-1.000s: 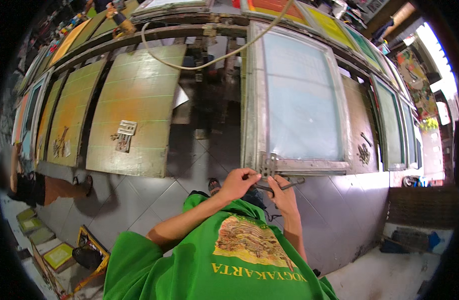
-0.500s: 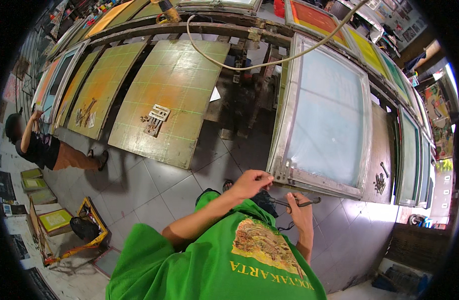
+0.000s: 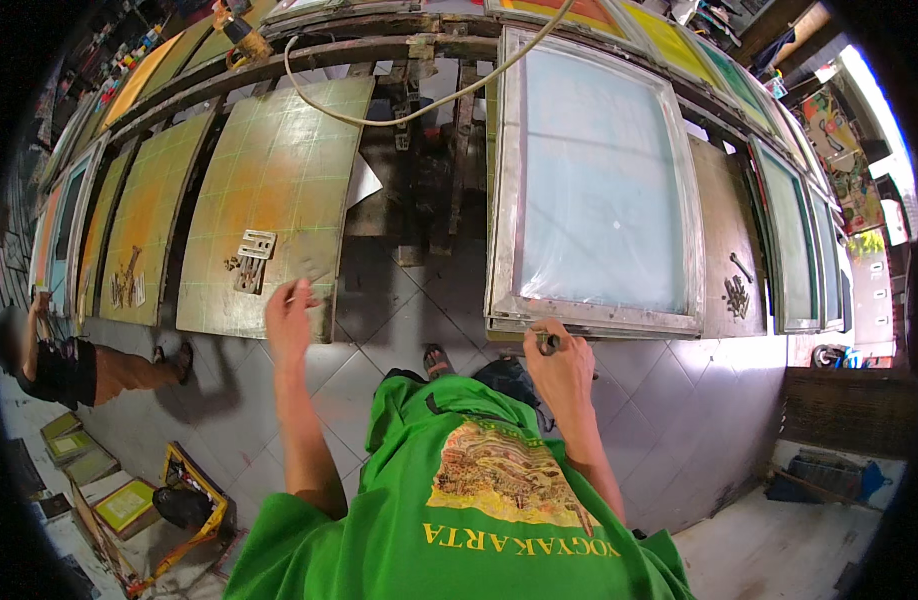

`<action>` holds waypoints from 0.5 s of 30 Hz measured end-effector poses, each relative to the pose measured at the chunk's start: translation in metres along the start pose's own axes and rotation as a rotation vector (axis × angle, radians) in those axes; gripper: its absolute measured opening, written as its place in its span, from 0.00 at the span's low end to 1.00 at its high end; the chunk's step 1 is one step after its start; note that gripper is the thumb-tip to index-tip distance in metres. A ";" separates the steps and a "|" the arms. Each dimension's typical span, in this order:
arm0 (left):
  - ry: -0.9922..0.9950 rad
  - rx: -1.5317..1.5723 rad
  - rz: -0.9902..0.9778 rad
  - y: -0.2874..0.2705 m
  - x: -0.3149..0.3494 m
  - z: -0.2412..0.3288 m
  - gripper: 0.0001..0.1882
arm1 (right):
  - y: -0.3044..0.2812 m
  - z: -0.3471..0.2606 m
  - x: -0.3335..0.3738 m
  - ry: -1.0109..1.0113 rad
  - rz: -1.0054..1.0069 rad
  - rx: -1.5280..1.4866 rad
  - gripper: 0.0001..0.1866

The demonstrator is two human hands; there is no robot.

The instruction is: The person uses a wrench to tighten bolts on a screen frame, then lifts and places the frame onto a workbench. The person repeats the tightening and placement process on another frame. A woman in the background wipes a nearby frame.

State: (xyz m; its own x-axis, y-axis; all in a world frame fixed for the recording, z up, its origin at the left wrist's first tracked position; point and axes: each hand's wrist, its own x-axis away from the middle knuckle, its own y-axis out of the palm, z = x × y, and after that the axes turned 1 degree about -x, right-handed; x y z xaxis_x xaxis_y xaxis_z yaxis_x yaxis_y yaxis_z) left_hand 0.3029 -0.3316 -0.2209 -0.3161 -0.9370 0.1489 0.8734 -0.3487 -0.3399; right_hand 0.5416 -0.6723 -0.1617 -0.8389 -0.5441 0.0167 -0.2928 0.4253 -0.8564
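My left hand (image 3: pixel 291 312) is raised over the near right corner of a green-gridded board (image 3: pixel 269 170). Its fingers look partly curled and are smeared by motion; a faint grey blur just beyond them is too unclear to name. Slotted metal plates (image 3: pixel 254 255) with small bolts lie on that board, left of the hand. My right hand (image 3: pixel 564 370) is closed around a dark metal wrench (image 3: pixel 549 345), seen nearly end-on. It is at the near edge of a metal-framed screen (image 3: pixel 599 180) with pale blue mesh, by the lower left part of the frame.
A pale cable (image 3: pixel 429 108) arcs above the boards. Right of the screen, a board holds loose bolts (image 3: pixel 736 298) and a spanner (image 3: pixel 742 266). Another person (image 3: pixel 79 350) stands at the far left. On the floor at lower left lies a yellow-edged frame (image 3: pixel 204 510).
My left hand has left the screen's near corner and swung left to the gridded board. The right hand has moved up to the screen's near edge, with the wrench turned nearly end-on.
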 end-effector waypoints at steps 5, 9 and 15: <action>-0.095 -0.169 0.177 -0.076 -0.016 -0.063 0.20 | 0.004 -0.018 -0.019 0.062 -0.048 0.051 0.17; -0.209 -0.186 0.145 -0.097 -0.018 -0.093 0.21 | 0.011 -0.021 -0.025 0.072 -0.030 0.063 0.16; 0.128 -0.730 0.606 -0.051 -0.002 -0.074 0.23 | 0.011 -0.023 -0.023 0.060 -0.023 0.055 0.17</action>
State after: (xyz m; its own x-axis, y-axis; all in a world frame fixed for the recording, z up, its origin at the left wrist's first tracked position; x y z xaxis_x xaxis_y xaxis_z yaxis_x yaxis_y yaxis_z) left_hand 0.2315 -0.3141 -0.2723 0.0374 -0.9431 -0.3305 0.4691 0.3086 -0.8274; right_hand 0.5476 -0.6387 -0.1597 -0.8589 -0.5079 0.0662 -0.2881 0.3722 -0.8823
